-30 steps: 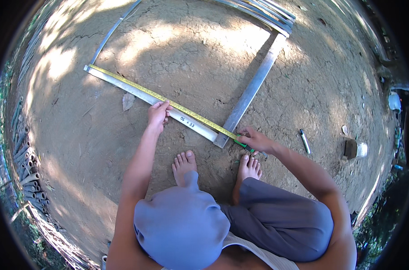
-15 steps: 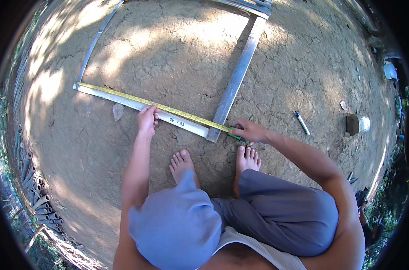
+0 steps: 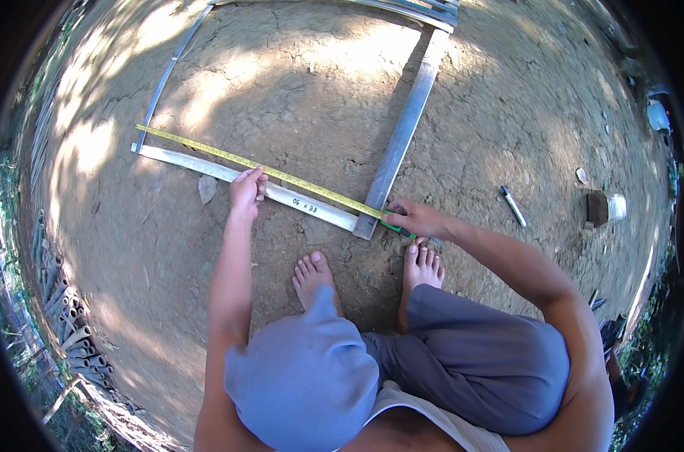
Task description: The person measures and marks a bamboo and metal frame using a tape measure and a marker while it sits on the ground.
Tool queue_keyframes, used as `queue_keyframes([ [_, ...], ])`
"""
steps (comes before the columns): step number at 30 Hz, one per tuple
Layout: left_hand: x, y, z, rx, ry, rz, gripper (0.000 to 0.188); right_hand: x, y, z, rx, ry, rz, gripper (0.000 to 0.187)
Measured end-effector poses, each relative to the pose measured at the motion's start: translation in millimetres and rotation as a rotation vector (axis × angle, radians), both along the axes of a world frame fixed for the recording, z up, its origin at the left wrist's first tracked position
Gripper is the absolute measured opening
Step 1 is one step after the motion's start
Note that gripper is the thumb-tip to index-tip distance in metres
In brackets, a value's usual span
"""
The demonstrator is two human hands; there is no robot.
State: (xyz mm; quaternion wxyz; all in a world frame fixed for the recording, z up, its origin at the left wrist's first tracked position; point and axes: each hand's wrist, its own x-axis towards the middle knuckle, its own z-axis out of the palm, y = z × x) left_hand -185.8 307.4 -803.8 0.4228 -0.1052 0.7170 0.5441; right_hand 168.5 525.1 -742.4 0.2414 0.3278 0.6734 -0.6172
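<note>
The left hand (image 3: 248, 192) is laid fingers-down on the yellow tape measure (image 3: 263, 172), pinning it against the flat metal bar (image 3: 244, 181) near mid-length; the right hand (image 3: 417, 220) is closed around a green marker (image 3: 391, 226) at the corner where that bar meets the second metal bar (image 3: 403, 132). Compared with a second ago, both hands are found at the same places on tape and corner, so only the view has shifted. A reading or mark at the corner is judged to be in hand. A loose pen (image 3: 513, 206) lies well apart on the dirt ground (image 3: 319, 90), bare feet (image 3: 315, 279) just beside the corner.
</note>
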Motion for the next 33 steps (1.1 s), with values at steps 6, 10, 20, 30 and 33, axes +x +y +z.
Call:
queue_keyframes([
  [6,-9,-4,-11,0.0,-0.022,0.024,0.016,-4,5,12,-0.035,-0.116,0.011,0.066],
  [10,-20,-7,-12,0.003,-0.02,0.044,0.014,1,8,12,-0.051,-0.177,0.023,0.068],
  [20,-27,-5,-12,-0.029,-0.01,0.028,0.015,6,7,8,-0.045,-0.135,-0.004,0.066],
  [30,-24,-3,-12,-0.066,0.023,0.034,0.014,0,10,9,-0.102,-0.185,0.052,0.066],
  [33,-23,-3,-10,-0.088,0.041,0.02,0.014,1,6,11,-0.06,-0.142,0.0,0.064],
])
